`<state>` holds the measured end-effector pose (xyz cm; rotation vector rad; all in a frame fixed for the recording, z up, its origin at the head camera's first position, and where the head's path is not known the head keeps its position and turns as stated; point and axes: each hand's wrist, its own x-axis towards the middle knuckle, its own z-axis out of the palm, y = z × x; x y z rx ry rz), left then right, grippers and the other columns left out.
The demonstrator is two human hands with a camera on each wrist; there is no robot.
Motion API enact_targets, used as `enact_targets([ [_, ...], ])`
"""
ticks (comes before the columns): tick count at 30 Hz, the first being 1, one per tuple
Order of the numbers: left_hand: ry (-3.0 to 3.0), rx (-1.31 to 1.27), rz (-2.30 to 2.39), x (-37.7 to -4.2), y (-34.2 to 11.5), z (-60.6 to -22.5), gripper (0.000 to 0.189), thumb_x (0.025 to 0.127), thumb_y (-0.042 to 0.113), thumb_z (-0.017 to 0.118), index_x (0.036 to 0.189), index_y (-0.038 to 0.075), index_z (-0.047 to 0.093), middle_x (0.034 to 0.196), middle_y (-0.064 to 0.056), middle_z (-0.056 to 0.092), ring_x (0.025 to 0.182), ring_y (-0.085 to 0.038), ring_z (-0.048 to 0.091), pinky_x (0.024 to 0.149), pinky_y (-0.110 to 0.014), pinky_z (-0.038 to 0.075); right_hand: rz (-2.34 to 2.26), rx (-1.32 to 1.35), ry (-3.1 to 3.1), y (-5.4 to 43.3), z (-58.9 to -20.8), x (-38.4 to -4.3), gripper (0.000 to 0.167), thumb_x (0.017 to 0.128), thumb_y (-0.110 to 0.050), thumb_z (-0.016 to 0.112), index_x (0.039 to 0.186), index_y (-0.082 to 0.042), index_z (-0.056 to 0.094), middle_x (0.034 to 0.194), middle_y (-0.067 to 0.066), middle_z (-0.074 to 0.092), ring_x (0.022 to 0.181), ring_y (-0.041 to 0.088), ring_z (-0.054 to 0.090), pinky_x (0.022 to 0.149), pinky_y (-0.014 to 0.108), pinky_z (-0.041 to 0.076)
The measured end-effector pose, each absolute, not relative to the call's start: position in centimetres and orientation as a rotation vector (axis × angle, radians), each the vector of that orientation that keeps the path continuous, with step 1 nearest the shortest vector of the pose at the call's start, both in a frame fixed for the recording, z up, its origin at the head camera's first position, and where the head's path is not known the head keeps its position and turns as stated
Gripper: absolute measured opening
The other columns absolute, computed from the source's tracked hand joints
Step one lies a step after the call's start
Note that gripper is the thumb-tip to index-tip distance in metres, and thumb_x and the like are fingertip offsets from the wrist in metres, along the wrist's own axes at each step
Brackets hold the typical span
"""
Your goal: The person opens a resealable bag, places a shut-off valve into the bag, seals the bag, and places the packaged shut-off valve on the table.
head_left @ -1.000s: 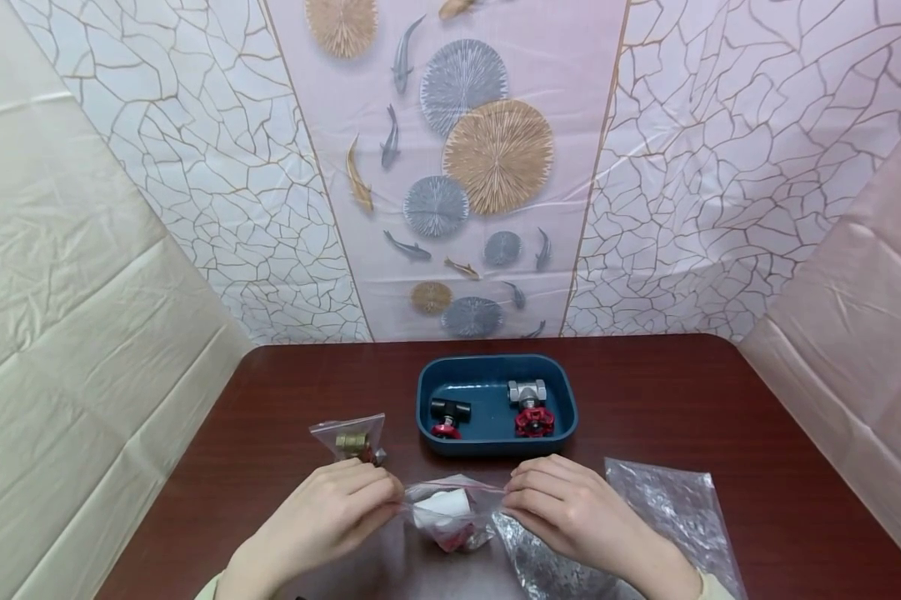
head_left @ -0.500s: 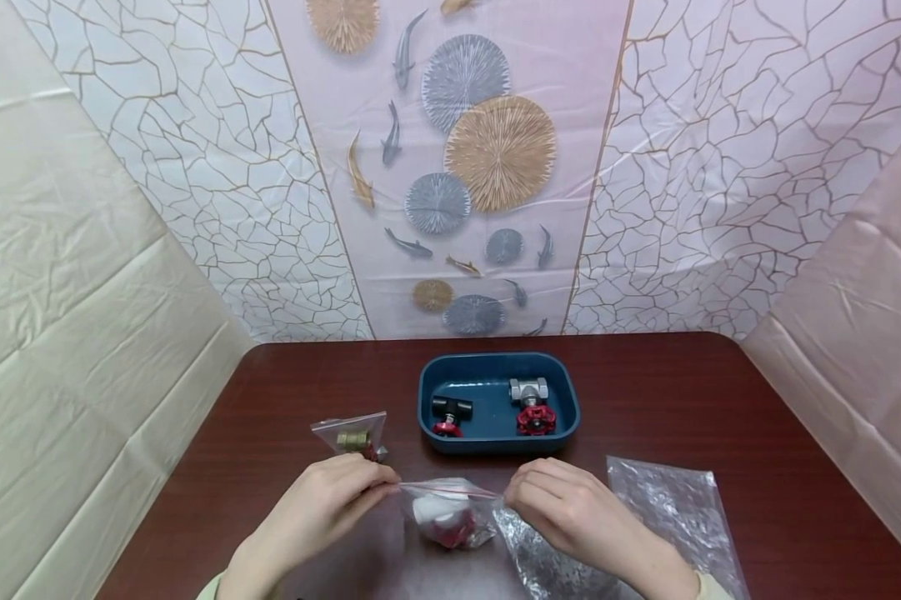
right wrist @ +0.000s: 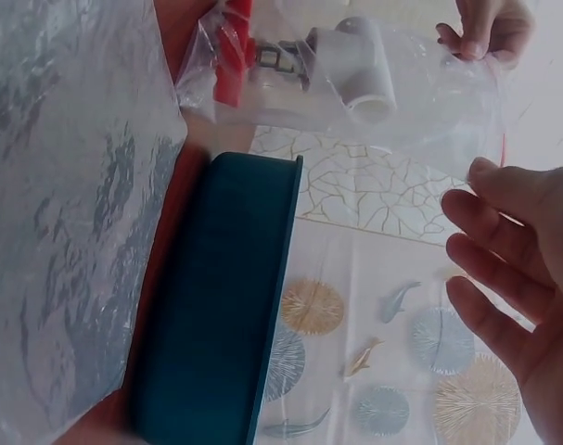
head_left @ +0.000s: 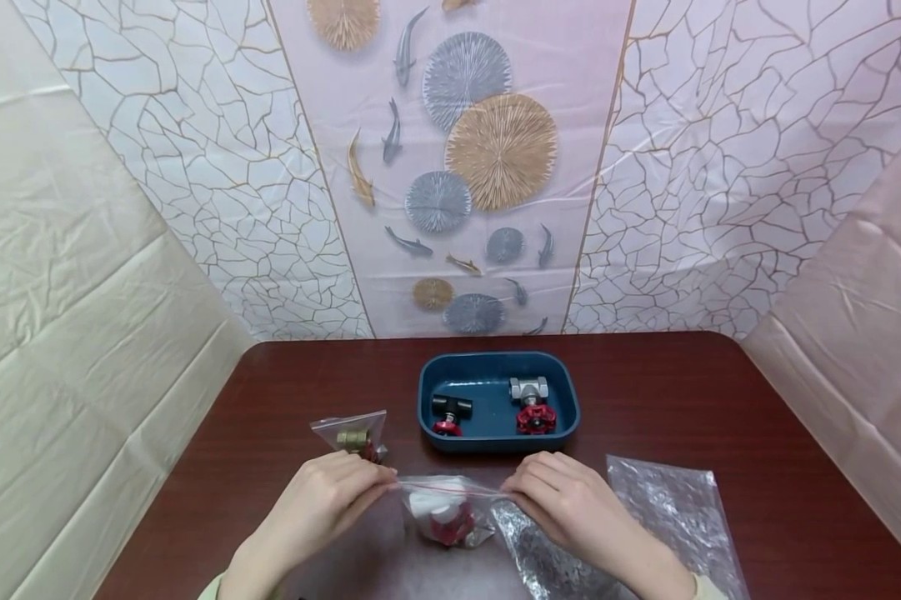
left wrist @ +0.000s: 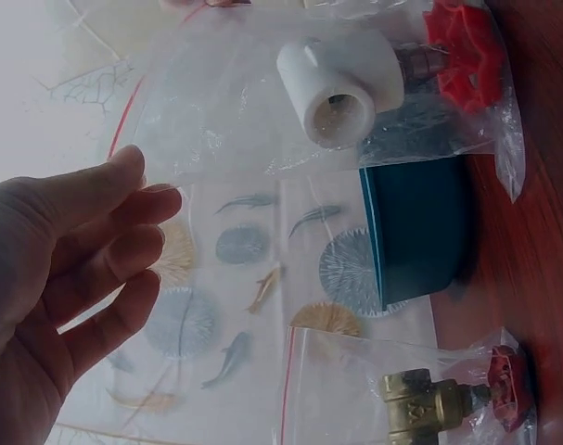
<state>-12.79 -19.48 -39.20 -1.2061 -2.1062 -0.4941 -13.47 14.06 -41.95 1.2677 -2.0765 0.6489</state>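
Observation:
A clear zip bag (head_left: 420,518) with a red line along its mouth is stretched between my two hands. Inside it lies a valve with a white body (left wrist: 341,88) and a red handwheel (left wrist: 465,57). My left hand (head_left: 328,498) pinches one upper corner between thumb and index finger, the other fingers loosely bent. At the opposite corner, my right hand (head_left: 576,504) pinches the bag the same way. Beyond my left hand, a second zip bag (left wrist: 332,371) holds a brass valve (left wrist: 418,406) with a red handwheel.
Behind the hands stands a blue tray (head_left: 499,446) containing a black valve (head_left: 451,407) and a silver valve (head_left: 529,390), both with red handwheels. A flat clear plastic bag (head_left: 675,500) lies right, partly under my right hand. A patterned cloth (head_left: 495,250) hangs behind the dark red table (head_left: 660,392).
The bag's mouth has been pulled straighter, with my left hand shifted slightly left. The valve inside has turned, and its red handwheel now shows more toward the head camera.

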Motion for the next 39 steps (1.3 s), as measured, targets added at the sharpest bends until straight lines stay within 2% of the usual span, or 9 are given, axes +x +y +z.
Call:
enact_targets([
  [2,-2.100,-1.215,-0.486,-12.7,-19.5,-39.1,0.015,0.101,0.025,0.063,0.097,0.015,0.074,0.088,0.009,0.070,0.075,-0.006,0.064,0.069,-0.025,0.052,0.623,1.253,-2.083,14.0,-42.0,-13.4,0.023,0.106,-0.028,0.052,0.100,-0.019,0.072,0.097,-0.011,0.068,0.095,0.008,0.064,0.084,0.027,0.052],
  [9,-2.139,-1.241,-0.489,-12.6,-19.3,-39.1,0.016,0.103,0.026,0.060,0.094,0.018,0.071,0.085,0.012,0.066,0.075,-0.004,0.062,0.072,-0.025,0.052,0.575,1.201,-2.186,14.0,-41.9,-13.0,0.029,0.107,-0.032,0.046,0.093,-0.022,0.069,0.091,-0.013,0.064,0.094,0.007,0.063,0.080,0.027,0.051],
  [16,-2.115,-1.270,-0.493,-12.7,-19.0,-39.1,0.016,0.103,0.026,0.058,0.095,0.018,0.069,0.087,0.013,0.065,0.076,-0.003,0.061,0.076,-0.026,0.053,0.574,1.229,-2.217,14.1,-41.9,-12.8,0.013,0.103,-0.022,0.054,0.094,-0.022,0.063,0.091,-0.013,0.059,0.090,0.007,0.058,0.076,0.027,0.048],
  [22,-2.116,-1.266,-0.474,-12.6,-18.9,-39.1,0.015,0.102,0.026,0.058,0.093,0.020,0.069,0.086,0.014,0.064,0.075,-0.003,0.059,0.074,-0.025,0.052,0.594,1.222,-2.223,14.1,-41.9,-12.8,0.012,0.103,-0.022,0.055,0.095,-0.023,0.063,0.090,-0.014,0.058,0.087,0.005,0.057,0.075,0.026,0.047],
  [27,-2.130,-1.238,-0.414,-12.5,-19.2,-39.0,0.017,0.101,0.029,0.056,0.094,0.021,0.069,0.092,0.013,0.064,0.081,-0.006,0.060,0.077,-0.028,0.051,0.611,1.224,-2.212,13.9,-41.8,-12.9,0.011,0.103,-0.022,0.056,0.095,-0.023,0.063,0.090,-0.015,0.058,0.087,0.004,0.057,0.075,0.025,0.048],
  [30,-2.149,-1.211,-0.363,-12.6,-19.0,-39.0,0.014,0.096,0.030,0.059,0.099,0.019,0.068,0.098,0.010,0.064,0.087,-0.009,0.062,0.079,-0.032,0.051,0.611,1.229,-2.209,13.8,-41.8,-12.9,0.012,0.104,-0.023,0.054,0.096,-0.023,0.063,0.090,-0.014,0.058,0.086,0.005,0.057,0.075,0.025,0.048],
  [34,-2.188,-1.208,-0.341,-12.9,-17.8,-39.2,0.022,0.086,0.030,0.070,0.104,0.018,0.067,0.104,0.009,0.063,0.092,-0.010,0.062,0.080,-0.032,0.051,0.611,1.241,-2.207,13.6,-41.7,-12.9,0.014,0.104,-0.024,0.053,0.096,-0.023,0.064,0.090,-0.014,0.058,0.085,0.004,0.056,0.074,0.024,0.048],
  [39,-2.217,-1.270,-0.306,-13.1,-14.7,-39.2,0.029,0.087,0.036,0.075,0.107,0.018,0.068,0.109,0.007,0.064,0.093,-0.012,0.060,0.077,-0.031,0.049,0.610,1.261,-2.202,13.1,-41.7,-12.8,0.010,0.102,-0.024,0.057,0.095,-0.023,0.064,0.089,-0.015,0.058,0.084,0.004,0.055,0.072,0.025,0.047],
])
